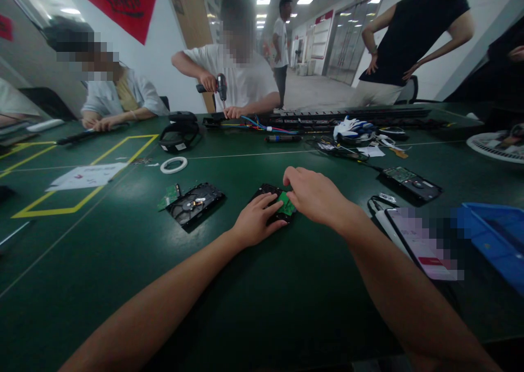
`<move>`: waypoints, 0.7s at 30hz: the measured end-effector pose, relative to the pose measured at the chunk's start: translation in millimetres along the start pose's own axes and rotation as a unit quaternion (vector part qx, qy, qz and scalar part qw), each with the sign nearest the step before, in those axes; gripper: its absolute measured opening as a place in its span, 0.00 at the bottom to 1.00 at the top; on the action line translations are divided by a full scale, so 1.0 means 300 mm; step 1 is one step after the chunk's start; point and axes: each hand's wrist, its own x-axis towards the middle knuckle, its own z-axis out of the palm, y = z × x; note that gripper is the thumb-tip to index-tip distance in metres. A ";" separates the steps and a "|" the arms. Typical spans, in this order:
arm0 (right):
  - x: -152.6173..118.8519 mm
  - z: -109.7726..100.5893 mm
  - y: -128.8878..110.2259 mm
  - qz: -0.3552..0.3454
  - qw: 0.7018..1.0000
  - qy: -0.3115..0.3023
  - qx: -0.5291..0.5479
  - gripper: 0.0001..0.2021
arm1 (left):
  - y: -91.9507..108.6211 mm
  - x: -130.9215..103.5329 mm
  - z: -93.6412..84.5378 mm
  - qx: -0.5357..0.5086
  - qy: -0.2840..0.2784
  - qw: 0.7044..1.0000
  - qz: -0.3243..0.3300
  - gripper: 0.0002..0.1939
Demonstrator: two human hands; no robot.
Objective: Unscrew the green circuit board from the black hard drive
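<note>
A black hard drive enclosure (pixel 266 188) with a green circuit board (pixel 284 204) lies on the table in front of me. My left hand (pixel 256 219) rests over its left side, fingers spread across it and thumb along the near edge, gripping it against the table. At the drive's right side my right hand (pixel 313 194) is closed, its curled fingertips on the edge of the circuit board. The fingertips partly hide what they pinch. To the left sits an opened drive casing (pixel 196 205) with another green board (pixel 168 198) beside it.
Another hard drive (pixel 411 183) lies right, beyond a phone (pixel 426 243) and a blue bin (pixel 495 241). A tape roll (pixel 174 165), a paper sheet (pixel 88 176) and gloves (pixel 352 128) lie farther off. Across the table a person holds a power drill (pixel 221 88) over a long black assembly (pixel 327 119).
</note>
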 end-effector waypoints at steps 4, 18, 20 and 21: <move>-0.002 0.001 -0.004 0.002 1.000 0.001 0.002 0.14 | 0.000 0.000 0.004 -0.006 0.007 1.000 -0.003 0.31; 0.000 -0.006 -0.005 -0.007 1.000 -0.002 0.024 0.13 | 0.005 0.000 -0.008 -0.008 0.002 1.000 -0.001 0.31; 0.002 -0.002 -0.006 -0.007 1.000 -0.002 0.024 0.12 | 0.006 0.000 -0.008 -0.007 0.001 1.000 -0.002 0.31; 0.003 -0.001 -0.007 0.001 1.000 0.000 0.019 0.12 | 0.006 0.000 -0.009 -0.005 0.000 1.000 -0.001 0.31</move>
